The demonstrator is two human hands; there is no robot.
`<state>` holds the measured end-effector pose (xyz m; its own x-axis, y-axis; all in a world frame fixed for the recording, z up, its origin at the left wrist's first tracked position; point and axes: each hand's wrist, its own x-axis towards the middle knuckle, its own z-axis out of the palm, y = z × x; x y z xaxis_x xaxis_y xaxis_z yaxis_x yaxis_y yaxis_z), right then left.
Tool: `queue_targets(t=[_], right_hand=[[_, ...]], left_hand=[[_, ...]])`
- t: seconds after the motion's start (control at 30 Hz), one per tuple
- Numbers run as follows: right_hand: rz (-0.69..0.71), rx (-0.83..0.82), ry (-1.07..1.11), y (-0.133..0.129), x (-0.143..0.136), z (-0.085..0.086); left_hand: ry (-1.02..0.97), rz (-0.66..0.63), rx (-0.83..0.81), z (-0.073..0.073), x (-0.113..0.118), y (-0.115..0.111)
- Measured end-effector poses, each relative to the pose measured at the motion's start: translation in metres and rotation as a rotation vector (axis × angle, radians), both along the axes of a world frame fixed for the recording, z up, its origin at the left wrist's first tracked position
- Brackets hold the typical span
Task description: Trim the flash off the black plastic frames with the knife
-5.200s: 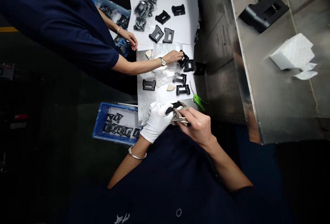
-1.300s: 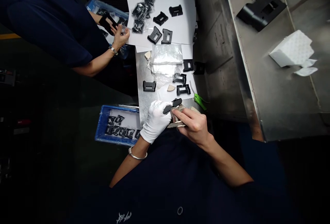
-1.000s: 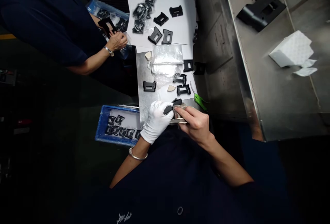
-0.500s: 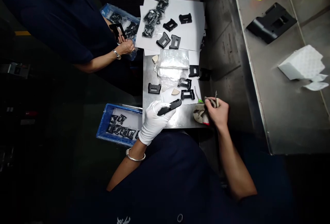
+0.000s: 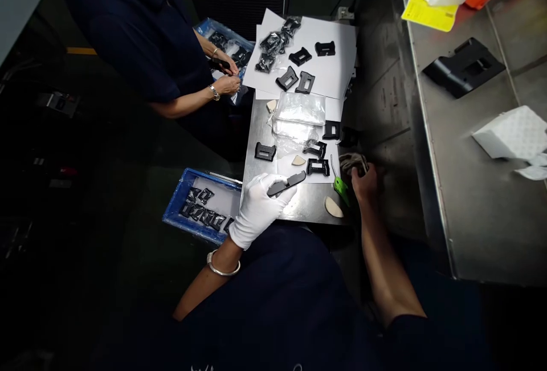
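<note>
Black plastic bracket (image 5: 293,180) sits in the left hand (image 5: 261,203), on the near side of the stack of clear plastic bags (image 5: 301,107), seen edge-on with its right end higher. The fingers and thumb, in a white glove, are clamped on it. The bare right hand (image 5: 364,183) is to the near right of the bags, past the edge of the steel table (image 5: 305,206), by a crumpled greyish glove (image 5: 352,161); shadow makes it impossible to tell whether its fingers close on anything.

Just right of the bags lie three black frames (image 5: 318,167), and to their near left another black bracket (image 5: 265,151). A beige wedge (image 5: 298,160) lies between these. Farther to the near right are a green-handled tool (image 5: 341,187) and a second beige piece (image 5: 333,207). Beyond the bags, white sheets (image 5: 337,74) bear four black parts (image 5: 305,82) and, at the far left, a clump of bagged parts (image 5: 272,43). Left of the bags are a co-worker's hands (image 5: 226,84); to the near left, a blue crate (image 5: 174,206) contains small wrapped parts (image 5: 207,217).
</note>
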<state>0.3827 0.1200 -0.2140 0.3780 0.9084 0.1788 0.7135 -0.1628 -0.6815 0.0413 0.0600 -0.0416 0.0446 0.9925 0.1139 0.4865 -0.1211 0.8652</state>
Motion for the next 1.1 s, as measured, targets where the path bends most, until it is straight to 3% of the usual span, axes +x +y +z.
queue_targets(t=[0.07, 0.13, 0.3, 0.4, 0.53, 0.67, 0.83, 1.1], right_hand=[[-0.127, -0.048, -0.043, -0.016, -0.007, 0.004], [-0.169, -0.104, -0.031, -0.034, -0.019, 0.014], [-0.009, -0.154, 0.278, -0.073, -0.056, 0.063], [0.057, -0.138, 0.328, -0.088, -0.077, 0.101], [0.176, -0.069, 0.384, -0.097, -0.100, 0.144], [0.272, 0.001, 0.441, -0.103, -0.120, 0.174], [0.277, 0.028, 0.490, -0.105, -0.136, 0.196], [0.313, 0.049, 0.513, -0.105, -0.147, 0.212]], left_hand=[[0.030, -0.005, 0.015, 0.004, 0.000, -0.001], [0.065, -0.010, 0.044, 0.008, 0.001, -0.001], [0.144, -0.059, 0.150, 0.017, 0.005, -0.003], [0.152, -0.076, 0.151, 0.023, 0.008, -0.006], [0.025, -0.084, 0.007, 0.028, 0.012, -0.010], [-0.083, -0.103, -0.149, 0.031, 0.013, -0.013], [-0.090, -0.114, -0.098, 0.034, 0.014, -0.016], [-0.043, -0.153, 0.081, 0.039, 0.015, -0.018]])
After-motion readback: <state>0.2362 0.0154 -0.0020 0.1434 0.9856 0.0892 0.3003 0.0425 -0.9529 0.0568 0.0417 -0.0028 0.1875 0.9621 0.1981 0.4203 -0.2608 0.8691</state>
